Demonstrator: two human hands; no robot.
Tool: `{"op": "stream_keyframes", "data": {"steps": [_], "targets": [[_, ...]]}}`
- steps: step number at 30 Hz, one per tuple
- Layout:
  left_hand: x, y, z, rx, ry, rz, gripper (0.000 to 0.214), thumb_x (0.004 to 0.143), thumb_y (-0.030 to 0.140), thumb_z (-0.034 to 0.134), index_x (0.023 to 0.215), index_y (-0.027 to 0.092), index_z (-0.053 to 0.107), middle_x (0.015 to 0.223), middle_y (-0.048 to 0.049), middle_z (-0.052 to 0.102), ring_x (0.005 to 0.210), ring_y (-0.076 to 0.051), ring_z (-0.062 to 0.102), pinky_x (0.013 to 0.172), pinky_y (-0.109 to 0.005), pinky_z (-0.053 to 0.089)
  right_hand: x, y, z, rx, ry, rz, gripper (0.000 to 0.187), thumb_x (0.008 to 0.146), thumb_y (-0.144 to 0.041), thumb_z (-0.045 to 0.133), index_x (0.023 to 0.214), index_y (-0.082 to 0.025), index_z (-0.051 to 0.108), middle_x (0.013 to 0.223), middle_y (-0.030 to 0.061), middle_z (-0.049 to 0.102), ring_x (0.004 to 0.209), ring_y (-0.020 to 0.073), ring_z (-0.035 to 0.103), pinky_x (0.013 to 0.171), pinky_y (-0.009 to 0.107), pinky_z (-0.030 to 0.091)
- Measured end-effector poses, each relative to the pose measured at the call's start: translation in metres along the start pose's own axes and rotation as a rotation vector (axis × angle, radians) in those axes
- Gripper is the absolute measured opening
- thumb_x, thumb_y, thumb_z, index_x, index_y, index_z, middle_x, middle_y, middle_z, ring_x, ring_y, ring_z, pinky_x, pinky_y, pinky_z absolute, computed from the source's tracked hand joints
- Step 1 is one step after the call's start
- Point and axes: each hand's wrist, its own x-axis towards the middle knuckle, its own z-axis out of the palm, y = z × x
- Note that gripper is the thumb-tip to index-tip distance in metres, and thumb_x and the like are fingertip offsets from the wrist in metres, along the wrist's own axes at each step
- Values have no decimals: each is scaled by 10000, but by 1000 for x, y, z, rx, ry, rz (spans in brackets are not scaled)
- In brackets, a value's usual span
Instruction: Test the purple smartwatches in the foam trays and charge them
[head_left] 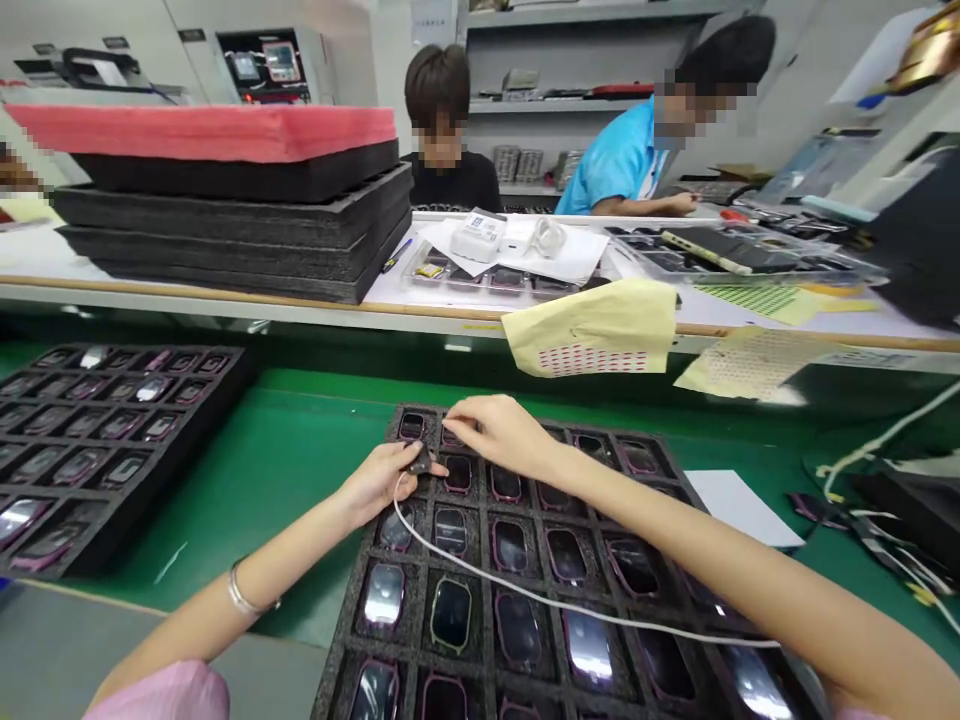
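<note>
My left hand (pixel 390 474) is closed around a small dark piece (pixel 418 460), possibly a watch body, above the upper left of a black foam tray (pixel 420 560). A white cable (pixel 540 598) runs from this hand across the tray toward the lower right. My right hand (pixel 499 428) hovers at the tray's back row, thumb and fingers pinched at the compartment of a watch (pixel 452 434); anything between the fingertips is hidden. Rectangular smartwatch bodies with dark screens, such as one watch (pixel 451 614), lie face up in the compartments.
Another foam tray of watches (pixel 112 430) lies left on the green table (pixel 292 470). Stacked black foam trays (pixel 225 230) under pink foam (pixel 202 133) stand on the shelf. White paper (pixel 742 508) and tangled cables (pixel 892 540) lie right. Two people (pixel 454 180) sit beyond.
</note>
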Motion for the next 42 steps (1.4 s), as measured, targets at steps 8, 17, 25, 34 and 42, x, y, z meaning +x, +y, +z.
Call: {"op": "stream_keyframes", "data": {"steps": [8,17,25,34,42], "targets": [[1,7,-1,106,-277,-137,333,562,211,857,812,79,680,811,-111,705,793,-208,687,727,-259,531,64,26,55,34,-187,-94,233,914,-216,576,1132,-152,625,1033,107,630,945,225,612,764,275,457],[6,-11,0,132,-154,-14,383,728,373,735,953,99,589,865,-104,652,791,-212,682,680,-281,551,80,20,59,64,-171,40,264,761,-304,710,922,-98,673,887,129,627,814,283,620,671,314,450],[6,-9,-1,206,-164,-12,324,736,364,697,906,124,561,839,-44,611,408,-57,526,327,-151,394,7,27,28,463,30,-61,286,846,-279,638,1096,-142,609,976,80,621,852,195,599,755,292,497],[2,-8,0,351,-167,32,471,712,292,730,1133,157,568,947,-42,591,406,-1,372,326,-132,309,-26,15,50,262,52,-155,424,888,-219,589,1289,-133,482,1165,169,521,1076,288,517,871,421,497],[0,-16,0,395,-72,27,340,801,445,626,890,120,581,426,60,491,305,-69,419,315,-150,337,-24,6,66,211,191,-256,354,928,-205,497,1270,-112,484,1061,165,590,974,287,559,810,447,503]]}}
